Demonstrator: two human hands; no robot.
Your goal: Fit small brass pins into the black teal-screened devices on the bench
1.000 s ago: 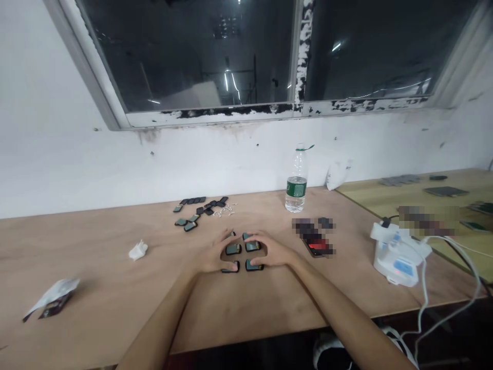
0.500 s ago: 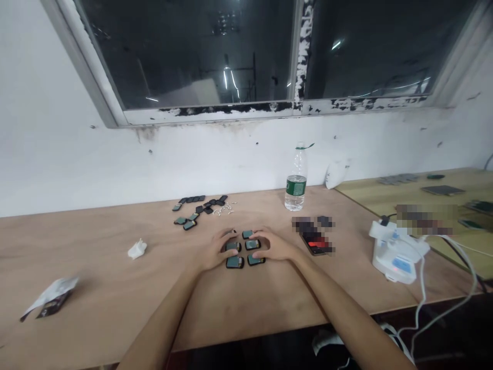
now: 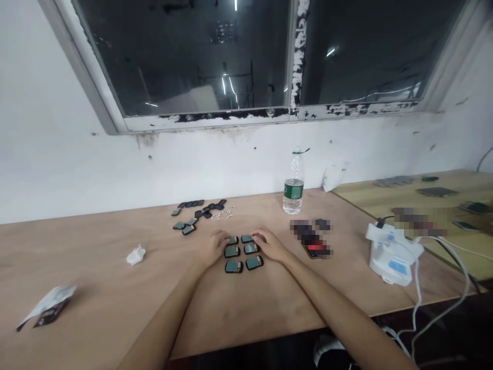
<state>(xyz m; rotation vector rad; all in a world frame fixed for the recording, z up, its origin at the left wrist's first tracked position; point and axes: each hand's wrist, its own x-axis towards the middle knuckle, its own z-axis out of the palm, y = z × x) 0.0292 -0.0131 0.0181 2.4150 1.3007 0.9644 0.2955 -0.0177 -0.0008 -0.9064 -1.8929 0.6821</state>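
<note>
Several small black-rimmed modules with green faces lie in two columns on the brown table, among them a front left module [image 3: 233, 266] and a front right module [image 3: 254, 262]. My left hand [image 3: 216, 246] rests beside the left column, its curled fingertips at the back left module [image 3: 233, 240]. At the back right module [image 3: 247, 239] are the fingertips of my right hand [image 3: 269, 244], whose palm lies right of the column. Whether either hand grips its module is too small to tell.
More modules [image 3: 188, 229] and small white pieces [image 3: 223, 213] lie farther back. A water bottle [image 3: 293, 190] stands near the wall. To the right are a phone [image 3: 318, 249] and a white device [image 3: 391, 262] with cables. Crumpled tissue [image 3: 136, 255] and a torn wrapper [image 3: 52, 306] lie left.
Both hands have drawn back from the middle and front modules to the back pair, with fingers closer together. The camera view has shifted slightly.
</note>
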